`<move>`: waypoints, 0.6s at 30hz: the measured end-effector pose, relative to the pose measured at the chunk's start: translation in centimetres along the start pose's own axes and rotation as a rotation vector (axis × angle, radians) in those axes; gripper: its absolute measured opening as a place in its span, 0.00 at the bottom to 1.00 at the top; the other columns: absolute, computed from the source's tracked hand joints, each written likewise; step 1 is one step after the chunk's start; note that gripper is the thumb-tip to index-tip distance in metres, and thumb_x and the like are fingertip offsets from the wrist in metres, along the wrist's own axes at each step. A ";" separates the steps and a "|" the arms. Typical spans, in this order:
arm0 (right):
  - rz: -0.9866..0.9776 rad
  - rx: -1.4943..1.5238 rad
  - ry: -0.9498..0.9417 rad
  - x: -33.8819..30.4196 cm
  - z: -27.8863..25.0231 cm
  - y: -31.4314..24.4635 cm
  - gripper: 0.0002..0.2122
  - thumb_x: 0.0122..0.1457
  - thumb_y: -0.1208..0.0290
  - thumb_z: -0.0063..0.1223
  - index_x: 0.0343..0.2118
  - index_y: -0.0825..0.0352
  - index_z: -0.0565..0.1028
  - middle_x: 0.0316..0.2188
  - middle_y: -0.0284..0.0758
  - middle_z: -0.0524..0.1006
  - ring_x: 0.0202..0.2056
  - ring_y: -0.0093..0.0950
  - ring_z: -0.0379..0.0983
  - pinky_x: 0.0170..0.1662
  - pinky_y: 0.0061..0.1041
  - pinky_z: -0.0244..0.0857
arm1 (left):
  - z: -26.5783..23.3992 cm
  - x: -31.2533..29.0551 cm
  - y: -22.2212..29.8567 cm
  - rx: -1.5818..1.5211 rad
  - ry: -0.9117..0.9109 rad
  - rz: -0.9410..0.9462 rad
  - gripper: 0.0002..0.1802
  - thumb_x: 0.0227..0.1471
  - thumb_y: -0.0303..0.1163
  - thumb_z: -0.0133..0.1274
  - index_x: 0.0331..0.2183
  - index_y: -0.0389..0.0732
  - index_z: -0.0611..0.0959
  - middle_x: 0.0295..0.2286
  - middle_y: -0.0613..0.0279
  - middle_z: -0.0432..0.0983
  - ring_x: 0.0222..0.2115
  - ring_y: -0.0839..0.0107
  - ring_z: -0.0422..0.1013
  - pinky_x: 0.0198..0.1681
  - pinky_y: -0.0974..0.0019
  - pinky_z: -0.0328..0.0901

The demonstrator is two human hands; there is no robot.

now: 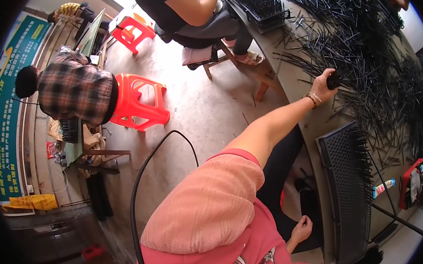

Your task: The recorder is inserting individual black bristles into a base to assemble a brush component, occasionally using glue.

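Note:
My left hand [323, 88] reaches out over the near edge of the table [314, 125], at the margin of a large heap of thin black sticks [357, 48]. Its fingers wrap round a dark bundle of black sticks [334, 80], whose ends face the heap. Low in the view, my right hand [302, 230] rests by my dark trousers with fingers curled together. Whether it pinches anything is too small to tell. Between this hand and the heap stands a black perforated tray [340, 182], tilted, with many black sticks poking out along its right side.
Another black tray [261, 6] lies at the table's far end, beside a seated person. A person in a plaid shirt sits on a red plastic stool [143, 102]; another red stool [133, 33] is behind. A black cable [140, 171] loops at my left. A red case [412, 181] lies right.

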State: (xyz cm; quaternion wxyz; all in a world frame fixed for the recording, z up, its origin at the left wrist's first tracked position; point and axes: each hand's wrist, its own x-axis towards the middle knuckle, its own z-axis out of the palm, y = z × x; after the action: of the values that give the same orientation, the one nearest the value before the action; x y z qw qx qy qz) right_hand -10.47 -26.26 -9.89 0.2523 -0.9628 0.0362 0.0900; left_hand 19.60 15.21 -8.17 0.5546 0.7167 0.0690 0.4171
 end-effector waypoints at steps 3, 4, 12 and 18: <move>0.003 0.007 -0.008 -0.1 -0.1 -0.1 0.11 0.56 0.66 0.51 0.33 0.69 0.77 0.30 0.40 0.75 0.28 0.37 0.74 0.29 0.30 0.66 | 0.4 0.1 -0.1 0.168 0.072 0.077 0.27 0.37 0.26 0.60 0.43 0.38 0.69 0.30 0.53 0.76 0.33 0.58 0.75 0.36 0.64 0.68; -0.019 0.014 -0.001 -0.1 0.0 0.0 0.11 0.56 0.66 0.51 0.33 0.69 0.77 0.30 0.39 0.75 0.28 0.37 0.74 0.29 0.31 0.66 | 0.3 0.4 -0.1 0.168 0.088 0.092 0.27 0.37 0.26 0.60 0.42 0.37 0.69 0.30 0.52 0.76 0.32 0.59 0.75 0.35 0.65 0.68; -0.018 -0.021 0.026 -0.1 -0.1 0.0 0.11 0.55 0.65 0.52 0.33 0.67 0.78 0.29 0.39 0.76 0.29 0.36 0.74 0.30 0.31 0.65 | 0.6 1.3 0.7 -0.074 0.069 -0.047 0.29 0.36 0.28 0.62 0.43 0.39 0.69 0.28 0.56 0.75 0.31 0.66 0.74 0.34 0.66 0.68; -0.016 -0.032 0.020 0.1 0.2 0.2 0.11 0.55 0.65 0.52 0.33 0.67 0.78 0.30 0.39 0.77 0.29 0.36 0.73 0.30 0.30 0.65 | 1.1 1.0 -0.8 0.071 0.083 -0.120 0.27 0.36 0.26 0.58 0.42 0.40 0.68 0.30 0.48 0.74 0.33 0.51 0.73 0.36 0.61 0.68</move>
State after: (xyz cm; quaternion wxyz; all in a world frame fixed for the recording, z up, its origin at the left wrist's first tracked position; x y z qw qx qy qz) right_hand -10.45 -26.32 -10.21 0.2374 -0.9678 0.0299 0.0788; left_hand 21.23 15.27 -8.35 0.5496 0.7126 0.1496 0.4097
